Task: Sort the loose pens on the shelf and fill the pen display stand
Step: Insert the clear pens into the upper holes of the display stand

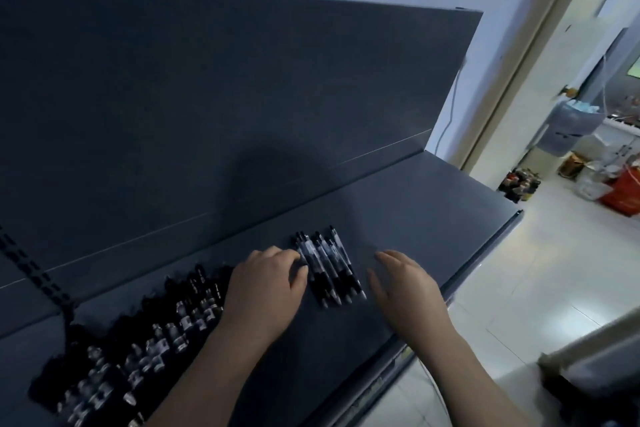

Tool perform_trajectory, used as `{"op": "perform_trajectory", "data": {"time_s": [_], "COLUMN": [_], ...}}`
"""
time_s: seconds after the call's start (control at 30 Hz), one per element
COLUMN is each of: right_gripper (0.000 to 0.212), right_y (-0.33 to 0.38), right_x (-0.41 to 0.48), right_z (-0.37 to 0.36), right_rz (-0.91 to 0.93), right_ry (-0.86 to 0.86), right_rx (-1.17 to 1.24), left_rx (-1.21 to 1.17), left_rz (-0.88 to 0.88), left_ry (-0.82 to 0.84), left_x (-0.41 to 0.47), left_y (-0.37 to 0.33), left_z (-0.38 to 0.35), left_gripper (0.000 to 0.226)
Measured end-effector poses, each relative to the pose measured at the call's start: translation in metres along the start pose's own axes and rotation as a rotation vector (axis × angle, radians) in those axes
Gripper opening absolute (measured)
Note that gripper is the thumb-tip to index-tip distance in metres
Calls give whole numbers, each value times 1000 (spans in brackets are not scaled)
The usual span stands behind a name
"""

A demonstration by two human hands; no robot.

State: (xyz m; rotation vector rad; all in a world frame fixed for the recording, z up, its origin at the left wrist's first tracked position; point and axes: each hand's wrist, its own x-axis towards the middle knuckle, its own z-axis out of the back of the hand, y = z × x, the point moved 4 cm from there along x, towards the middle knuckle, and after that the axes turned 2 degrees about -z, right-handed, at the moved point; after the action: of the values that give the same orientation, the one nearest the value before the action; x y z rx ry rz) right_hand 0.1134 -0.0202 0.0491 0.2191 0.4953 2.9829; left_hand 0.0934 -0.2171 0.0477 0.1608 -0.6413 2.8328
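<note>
Several black pens (330,267) lie side by side in a tidy row on the dark grey shelf (433,215). My left hand (266,288) rests flat just left of the row, its fingertips touching the nearest pen. My right hand (405,284) hovers open a little to the right of the row, touching nothing. At the lower left stands the black pen display stand (138,350), packed with upright pens in stepped rows; my left forearm hides its right end.
The shelf's tall dark back panel (207,97) rises behind the pens. The shelf's front edge (485,253) runs diagonally at the right, with pale floor tiles (519,288) beyond. Through a doorway at the far right are boxes, bottles and a grey bin (564,125).
</note>
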Motion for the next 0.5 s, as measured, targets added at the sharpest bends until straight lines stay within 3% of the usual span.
{"op": "perform_trajectory", "data": {"time_s": [0.23,0.5], "right_gripper": [33,24], "right_y": [-33,-52], "right_x": [76,131], "right_z": [-31,-49], "right_rz": [182,382], "right_ry": [107,231], "right_rx": [31,109], "left_rx": [-23,-167], "left_rz": [323,679], "left_ry": [120,29], "left_x": [40,66], "left_y": [-10,-21], "left_z": [-65,-86], "left_gripper": [44,30]}}
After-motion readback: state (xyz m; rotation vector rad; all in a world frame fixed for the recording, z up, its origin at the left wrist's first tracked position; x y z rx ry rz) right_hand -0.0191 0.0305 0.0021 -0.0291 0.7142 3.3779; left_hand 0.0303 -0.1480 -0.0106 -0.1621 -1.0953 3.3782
